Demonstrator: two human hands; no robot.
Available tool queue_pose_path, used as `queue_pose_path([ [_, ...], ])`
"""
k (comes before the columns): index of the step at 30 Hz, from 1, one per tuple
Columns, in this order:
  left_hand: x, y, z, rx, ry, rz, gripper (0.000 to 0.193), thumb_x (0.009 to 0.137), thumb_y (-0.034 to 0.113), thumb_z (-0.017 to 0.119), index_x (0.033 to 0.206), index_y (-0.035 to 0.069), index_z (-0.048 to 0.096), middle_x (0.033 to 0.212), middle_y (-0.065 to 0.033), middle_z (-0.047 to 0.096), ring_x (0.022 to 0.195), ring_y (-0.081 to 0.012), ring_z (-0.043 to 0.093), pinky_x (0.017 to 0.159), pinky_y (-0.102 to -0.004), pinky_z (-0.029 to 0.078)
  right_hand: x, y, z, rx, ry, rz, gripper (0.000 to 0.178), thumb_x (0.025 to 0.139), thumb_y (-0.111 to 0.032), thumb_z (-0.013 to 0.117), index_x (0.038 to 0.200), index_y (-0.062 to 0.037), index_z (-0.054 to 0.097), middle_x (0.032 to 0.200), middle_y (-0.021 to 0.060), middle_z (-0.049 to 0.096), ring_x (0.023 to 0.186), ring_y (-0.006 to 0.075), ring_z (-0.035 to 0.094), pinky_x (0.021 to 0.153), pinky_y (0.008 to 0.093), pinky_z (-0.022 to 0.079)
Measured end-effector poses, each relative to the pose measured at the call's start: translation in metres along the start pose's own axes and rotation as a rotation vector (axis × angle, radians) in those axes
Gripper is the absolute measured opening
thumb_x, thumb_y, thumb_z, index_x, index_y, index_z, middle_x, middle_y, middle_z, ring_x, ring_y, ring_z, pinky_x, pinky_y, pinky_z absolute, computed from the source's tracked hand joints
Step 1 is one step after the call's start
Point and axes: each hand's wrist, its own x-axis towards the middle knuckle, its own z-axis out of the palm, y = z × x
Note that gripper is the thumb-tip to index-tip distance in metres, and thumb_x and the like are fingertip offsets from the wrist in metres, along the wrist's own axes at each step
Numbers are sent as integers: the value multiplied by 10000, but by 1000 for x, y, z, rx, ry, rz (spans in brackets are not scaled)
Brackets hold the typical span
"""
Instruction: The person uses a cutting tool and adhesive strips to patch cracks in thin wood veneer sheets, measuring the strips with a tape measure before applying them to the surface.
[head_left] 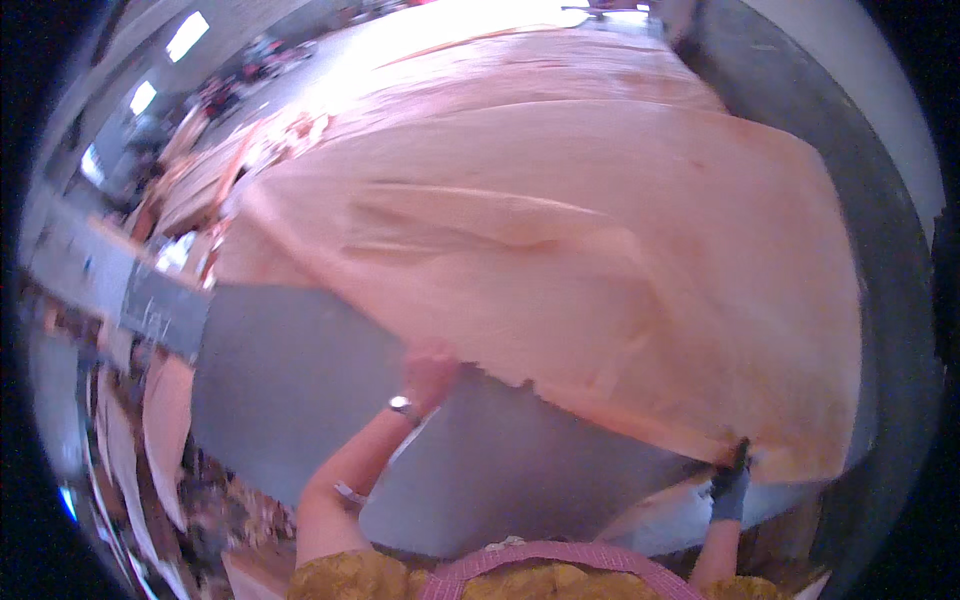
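Note:
A large thin tan-orange wood veneer sheet (720, 260) spreads across the work surface, rippled in the middle and with a ragged near edge. My left hand (430, 372), bare and with a watch at the wrist, is closed on that near edge, slightly blurred. At the sheet's near right, my right hand (733, 472) in a dark glove is closed at the edge; its fingers are partly smeared. Under the lifted edge shows a smooth grey panel (300, 370), reaching toward my body. The sheet hides the rest of the panel.
More veneer (560, 70) lies behind the sheet. Wood scraps (290, 135) pile up at the far left, and broken pieces (240, 510) lie below the panel's left side. A dark board with chalk marks (165, 305) stands at the left. A grey wall (800, 90) runs along the right.

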Motion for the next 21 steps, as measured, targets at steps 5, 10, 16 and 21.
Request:
queue_pose_path([
  [5,-75,39,-68,-451,-210,-170,332,839,267,684,1112,81,659,1097,-138,670,968,-329,647,867,-438,517,-31,-7,-74,6,-18,81,589,985,-457,524,1489,-182,390,1478,93,440,1306,256,454,1011,411,428],
  [10,-126,-54,-46,-972,-247,-402,384,876,263,683,1193,52,637,1135,-147,667,987,-270,662,859,-387,529,-16,-14,-106,-892,214,-415,397,992,-133,478,1388,-112,470,1373,109,494,1175,222,552,970,359,486],
  [16,-164,-211,-7,-1360,-54,-823,370,899,216,679,1198,8,623,1133,-104,665,994,-165,635,866,-302,512,-96,155,378,-1027,-582,-836,287,927,-2,531,1197,-5,626,1196,96,615,1112,208,572,944,334,493],
  [21,-205,-315,-14,-1488,143,-944,370,934,238,653,1239,36,597,1093,-53,654,953,-135,624,814,-293,514,-145,314,720,-1320,-1174,-1320,458,986,-312,533,1314,9,523,1347,241,531,1271,387,497,1030,463,445],
])
